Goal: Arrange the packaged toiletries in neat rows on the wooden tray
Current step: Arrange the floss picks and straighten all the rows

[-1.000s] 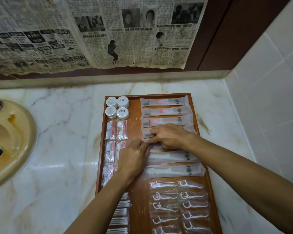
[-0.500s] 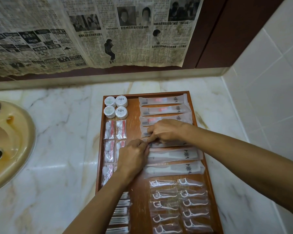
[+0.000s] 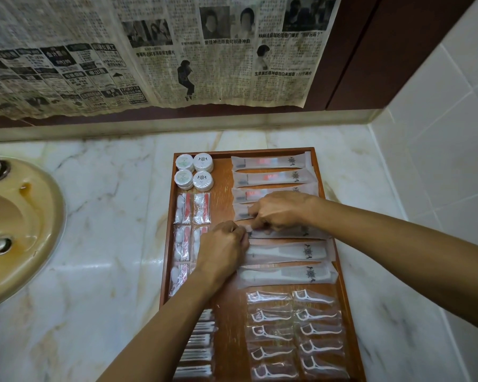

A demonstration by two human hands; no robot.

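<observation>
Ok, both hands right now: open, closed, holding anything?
Left hand: fingers curled, pinching the left end of a long packet.
Right hand: fingers curled, pinching the same packet.

Wooden tray (image 3: 224, 216) on a marble counter, holding toiletries in rows: four round white tins (image 3: 194, 171) at the far left corner, long frosted sachets (image 3: 271, 162) stacked along the right, clear-wrapped floss picks (image 3: 294, 334) in two near columns.

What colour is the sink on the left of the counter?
The sink is a yellowish beige with brown stains, seen best in the head view.
</observation>
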